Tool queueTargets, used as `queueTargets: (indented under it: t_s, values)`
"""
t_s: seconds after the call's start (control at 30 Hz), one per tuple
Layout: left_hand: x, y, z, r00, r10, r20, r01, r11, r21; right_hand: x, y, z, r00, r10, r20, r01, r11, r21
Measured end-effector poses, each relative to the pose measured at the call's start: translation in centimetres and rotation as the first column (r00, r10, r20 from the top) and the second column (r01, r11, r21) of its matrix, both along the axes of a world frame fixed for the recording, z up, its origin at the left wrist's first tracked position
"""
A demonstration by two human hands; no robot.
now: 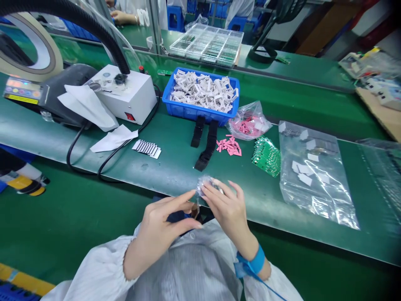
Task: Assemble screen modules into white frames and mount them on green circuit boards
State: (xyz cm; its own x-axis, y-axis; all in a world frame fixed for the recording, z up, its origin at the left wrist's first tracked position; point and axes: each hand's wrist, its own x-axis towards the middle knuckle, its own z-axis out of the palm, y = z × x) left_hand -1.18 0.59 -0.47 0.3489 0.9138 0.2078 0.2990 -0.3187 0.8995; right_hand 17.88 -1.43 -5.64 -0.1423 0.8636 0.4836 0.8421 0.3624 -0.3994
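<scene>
At the bench's front edge, my right hand (pixel 226 205) is closed over a small crumpled piece of clear plastic (pixel 202 184), its fingers bent across the top. What lies under those fingers is hidden. My left hand (pixel 167 217) is beside it, thumb well apart from the stretched forefinger, whose tip reaches the plastic's near side. A thin, pale upright edge shows between the hands, too small to name. Beyond them, two black straps (pixel 207 146) hang from a blue bin (pixel 166 98) of white plastic parts (pixel 203 90).
Pink strips (pixel 230 145), a bag of pink pieces (pixel 249 121), green circuit boards (pixel 267 156) and a large clear bag (pixel 313 188) lie to the right. At left are white-and-black strips (pixel 147 148), white paper (pixel 114 138), a white box (pixel 134 98) and a black cable (pixel 70 152).
</scene>
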Motion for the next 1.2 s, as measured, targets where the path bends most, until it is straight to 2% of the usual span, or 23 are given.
queueTargets:
  t_s: [0.17, 0.27, 0.4, 0.47, 0.53, 0.63, 0.67, 0.83, 0.93, 1.0, 1.07, 1.13, 1.2]
  values:
    - [0.2, 0.5, -0.5, 0.992, -0.047, -0.121, 0.068, 0.982, 0.176, 1.0, -0.5, 4.1, 0.958, 0.163, -0.236, -0.195, 0.974, -0.116]
    - [0.7, 1.1, -0.7, 0.964, -0.068, -0.257, 0.148, 0.94, 0.307, 1.0, -0.1, 5.5, 0.952, 0.225, -0.205, -0.247, 0.965, -0.09]
    - [2.0, 1.8, -1.1, 0.902, -0.066, -0.427, 0.277, 0.846, 0.455, 1.7, 0.3, 4.9, 0.973, 0.212, -0.09, -0.219, 0.972, -0.081]
    - [2.7, 2.8, -1.4, 0.889, -0.082, -0.45, 0.325, 0.806, 0.495, 2.4, 0.4, 3.7, 0.983, 0.173, -0.069, -0.178, 0.981, -0.078]
    - [3.3, 4.6, -1.4, 0.881, -0.081, -0.465, 0.345, 0.783, 0.518, 3.2, 0.4, 2.1, 0.993, 0.069, -0.092, -0.072, 0.997, -0.036]
    - [3.7, 9.2, -0.4, 0.849, 0.026, -0.527, 0.295, 0.805, 0.515, 4.2, 0.5, 0.0, 0.977, -0.104, -0.185, 0.114, 0.993, 0.043]
    - [3.7, 11.3, 0.2, 0.825, 0.101, -0.556, 0.239, 0.829, 0.506, 4.4, 0.6, -0.4, 0.97, -0.129, -0.208, 0.143, 0.988, 0.051]
    - [4.1, 22.0, 3.0, 0.72, 0.318, -0.617, 0.025, 0.877, 0.481, 4.9, 0.6, -1.2, 0.944, -0.164, -0.286, 0.18, 0.983, 0.031]
    - [4.7, 26.5, 3.7, 0.647, 0.33, -0.687, -0.041, 0.915, 0.401, 4.9, 0.4, -1.8, 0.922, -0.189, -0.337, 0.201, 0.98, -0.001]
    - [5.2, 28.3, 3.9, 0.619, 0.281, -0.734, -0.055, 0.947, 0.316, 4.9, 0.3, -2.3, 0.908, -0.213, -0.361, 0.218, 0.976, -0.029]
    - [5.4, 29.1, 4.1, 0.621, 0.221, -0.752, -0.061, 0.97, 0.235, 4.9, 0.2, -2.6, 0.896, -0.233, -0.379, 0.23, 0.972, -0.052]
    - [5.5, 29.2, 4.4, 0.663, 0.191, -0.724, -0.066, 0.978, 0.197, 4.9, 0.1, -2.8, 0.888, -0.244, -0.389, 0.233, 0.97, -0.077]
    - [5.5, 28.5, 4.6, 0.738, 0.193, -0.646, -0.077, 0.976, 0.204, 4.9, 0.1, -2.7, 0.882, -0.251, -0.399, 0.231, 0.968, -0.096]
